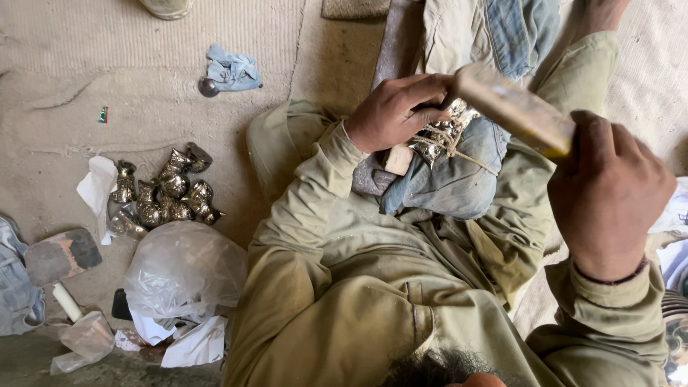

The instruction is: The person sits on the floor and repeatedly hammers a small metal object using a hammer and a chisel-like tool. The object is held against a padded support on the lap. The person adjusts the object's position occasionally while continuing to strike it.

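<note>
Hair of the person shows at the near edge of the view, above olive-green clothing that covers the lap and both arms. The right hand is raised on the right, its fingers wrapped tightly round one end of a wooden block, which slants up and to the left over the knee. The left hand lies further out, fingers curled and pressing down on a shiny metal piece. That piece is tied with pale string onto a wooden peg and rests on a folded pad of blue denim over the person's leg, just under the far end of the block.

On the floor to the left, nearest, a crumpled clear plastic bag sits among scraps of white paper, with a small white stick and a flat dark stone beside them. Beyond the bag lies a heap of similar shiny metal parts, touching one another, with another white paper scrap at its left side. Further still, a blue rag lies by a small dark disc, well apart from the heap. A shoe tip shows at the far edge.
</note>
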